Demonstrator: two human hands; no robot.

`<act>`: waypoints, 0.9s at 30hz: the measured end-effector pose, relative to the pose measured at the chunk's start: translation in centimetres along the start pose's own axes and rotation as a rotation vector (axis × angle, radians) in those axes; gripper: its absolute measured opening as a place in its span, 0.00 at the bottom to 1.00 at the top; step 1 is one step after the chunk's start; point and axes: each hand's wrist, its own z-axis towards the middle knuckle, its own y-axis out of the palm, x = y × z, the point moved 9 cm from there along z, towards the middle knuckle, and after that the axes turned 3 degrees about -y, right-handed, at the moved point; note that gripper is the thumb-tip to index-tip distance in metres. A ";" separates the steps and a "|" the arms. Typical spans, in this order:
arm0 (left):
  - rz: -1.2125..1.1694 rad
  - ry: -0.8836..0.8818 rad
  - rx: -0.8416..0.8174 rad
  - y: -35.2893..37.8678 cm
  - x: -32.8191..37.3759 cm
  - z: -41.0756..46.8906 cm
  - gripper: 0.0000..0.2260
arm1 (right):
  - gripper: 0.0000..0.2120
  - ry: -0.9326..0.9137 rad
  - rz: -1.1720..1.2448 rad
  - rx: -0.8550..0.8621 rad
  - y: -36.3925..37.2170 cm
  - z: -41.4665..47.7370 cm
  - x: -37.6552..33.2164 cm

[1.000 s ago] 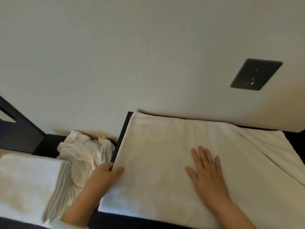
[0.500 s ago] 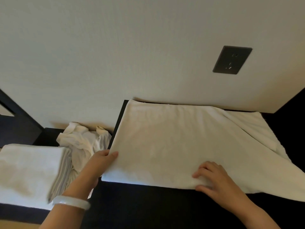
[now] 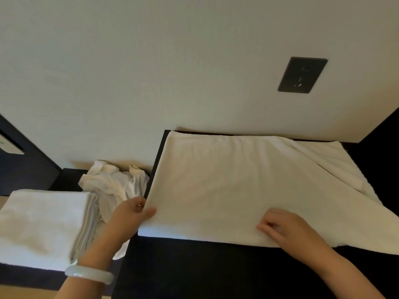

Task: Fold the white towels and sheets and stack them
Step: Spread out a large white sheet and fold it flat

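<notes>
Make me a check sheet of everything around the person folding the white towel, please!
Surface: dark tabletop, bare along its near side.
Job's things: towel spread flat on the tabletop, reaching back to the wall; folded stack to the left; crumpled linen between the stack and the towel, not yet folded.
Clutter: nothing seen.
Hands: left hand pinches the towel's left edge; right hand grips its near edge with curled fingers; pale bracelet on the left wrist.
Cables: nothing seen.
Surroundings: plain light wall with a dark wall socket above the towel.
</notes>
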 end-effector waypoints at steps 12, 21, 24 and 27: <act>0.219 0.003 0.041 -0.6 -2.4 -2.0 0.05 | 0.36 0.209 -0.428 0.029 2.9 0.7 0.2; 0.187 -0.051 0.221 -1.2 2.0 1.0 0.10 | 0.14 -0.046 -0.071 0.027 -0.4 16.9 -8.5; 0.151 -0.063 0.266 -0.6 0.9 1.0 0.09 | 0.16 -0.150 0.010 -0.035 1.1 25.0 -13.0; 0.054 -0.092 0.301 -0.5 -0.5 0.9 0.09 | 0.17 -0.159 -0.039 -0.140 3.0 31.9 -15.0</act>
